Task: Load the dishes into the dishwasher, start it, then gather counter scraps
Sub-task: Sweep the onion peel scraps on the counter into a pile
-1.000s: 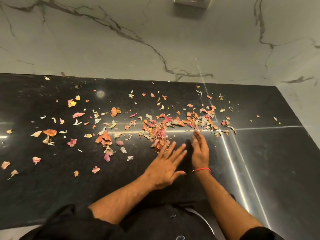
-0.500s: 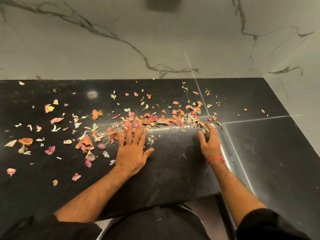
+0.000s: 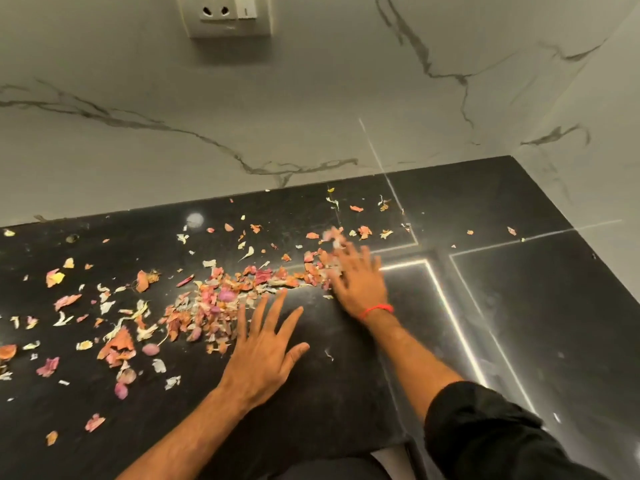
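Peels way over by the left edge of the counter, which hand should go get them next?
Probably the left hand. It lies flat with fingers spread beside the main scrap pile, nearest the loose peels farther left. The right hand, blurred, is at the pile's far right end, so it would have to cross over.

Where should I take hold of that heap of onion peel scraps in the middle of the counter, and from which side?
Probably not by pinching: the scrap pile is a flat, loose band of thin flakes. Cup it from both ends, the left hand from its near left edge and the right hand from its right end, pressing inward along the black counter, then scoop underneath.
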`<state>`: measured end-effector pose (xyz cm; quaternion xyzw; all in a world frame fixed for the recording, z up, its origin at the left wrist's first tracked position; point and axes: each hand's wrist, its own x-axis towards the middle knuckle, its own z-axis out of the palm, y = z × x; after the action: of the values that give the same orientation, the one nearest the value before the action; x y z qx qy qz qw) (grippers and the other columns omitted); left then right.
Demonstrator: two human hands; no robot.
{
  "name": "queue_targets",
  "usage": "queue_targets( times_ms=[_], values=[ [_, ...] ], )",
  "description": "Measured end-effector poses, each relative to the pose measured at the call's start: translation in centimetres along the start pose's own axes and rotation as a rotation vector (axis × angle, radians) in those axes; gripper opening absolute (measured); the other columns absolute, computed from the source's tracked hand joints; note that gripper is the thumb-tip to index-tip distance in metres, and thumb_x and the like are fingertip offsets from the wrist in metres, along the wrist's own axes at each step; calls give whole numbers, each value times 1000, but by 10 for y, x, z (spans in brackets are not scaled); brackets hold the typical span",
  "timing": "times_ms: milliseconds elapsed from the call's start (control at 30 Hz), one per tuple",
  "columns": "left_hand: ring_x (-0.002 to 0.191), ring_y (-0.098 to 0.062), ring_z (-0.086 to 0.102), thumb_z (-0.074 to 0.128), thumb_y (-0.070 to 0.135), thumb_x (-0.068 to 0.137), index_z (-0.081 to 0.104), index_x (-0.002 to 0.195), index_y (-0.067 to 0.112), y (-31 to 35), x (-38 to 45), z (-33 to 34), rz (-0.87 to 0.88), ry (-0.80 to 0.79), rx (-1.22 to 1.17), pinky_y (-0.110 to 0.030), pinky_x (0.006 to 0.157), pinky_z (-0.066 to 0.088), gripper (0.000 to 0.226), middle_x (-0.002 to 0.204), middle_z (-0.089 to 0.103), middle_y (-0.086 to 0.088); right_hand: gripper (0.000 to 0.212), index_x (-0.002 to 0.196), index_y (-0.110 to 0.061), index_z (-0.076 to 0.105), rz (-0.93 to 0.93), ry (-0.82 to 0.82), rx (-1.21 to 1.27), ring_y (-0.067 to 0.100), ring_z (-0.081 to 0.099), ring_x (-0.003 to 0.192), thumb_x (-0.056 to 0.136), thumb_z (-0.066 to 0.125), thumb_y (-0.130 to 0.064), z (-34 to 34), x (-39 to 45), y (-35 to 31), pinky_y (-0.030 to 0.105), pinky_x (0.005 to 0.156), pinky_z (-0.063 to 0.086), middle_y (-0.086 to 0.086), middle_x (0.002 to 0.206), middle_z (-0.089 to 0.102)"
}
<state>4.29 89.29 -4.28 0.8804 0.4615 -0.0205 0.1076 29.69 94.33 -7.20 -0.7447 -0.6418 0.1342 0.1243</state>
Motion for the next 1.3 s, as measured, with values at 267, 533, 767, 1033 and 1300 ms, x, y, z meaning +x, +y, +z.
queue_targets(
  times_ms=[267, 533, 767, 1033, 1300],
  values=[
    [152, -28, 16, 38, 56, 100, 29, 151, 21, 58, 73, -5, 154, 118, -153, -54, 124, 12, 62, 163, 17, -8, 41, 138, -17, 54, -78, 89, 828, 5, 55, 120, 98, 49, -8, -44, 7, 8, 6, 96, 36, 2, 135, 59],
    [152, -22, -24, 6, 67, 100, -13, 158, 35, 117, 144, 24, 402, -195, 76, -49, 123, -13, 69, 164, -24, 12, 46, 137, -7, 52, 368, 407, 441, 26, 42, 138, 94, 62, -20, -106, -3, 235, 27, 114, 26, 15, 144, 49],
    [148, -40, -26, 1, 76, 92, -14, 158, 19, 70, 140, 22, -310, -54, 88, -66, 117, -12, 88, 162, -32, -9, 76, 154, -24, 24, 577, 192, 53, 34, 5, 150, 92, 44, -63, -124, 23, 323, 55, 120, 5, 9, 163, 11],
    [154, -30, -15, 16, 70, 97, 9, 160, 27, 78, 124, 16, -164, -28, 23, -66, 117, -7, 77, 166, -21, -1, 59, 142, -12, 44, 68, 130, 171, 31, 29, 143, 99, 29, -48, -48, 60, 151, 51, 118, 17, 13, 153, 37],
    [154, -24, -15, 18, 59, 104, 1, 161, 32, 79, 121, 20, 255, -118, 122, -56, 122, -1, 65, 168, -13, 9, 50, 146, -11, 41, -70, 163, 598, 24, 22, 148, 98, 43, -26, -36, 87, 83, 47, 121, 16, 12, 156, 33]
  ],
)
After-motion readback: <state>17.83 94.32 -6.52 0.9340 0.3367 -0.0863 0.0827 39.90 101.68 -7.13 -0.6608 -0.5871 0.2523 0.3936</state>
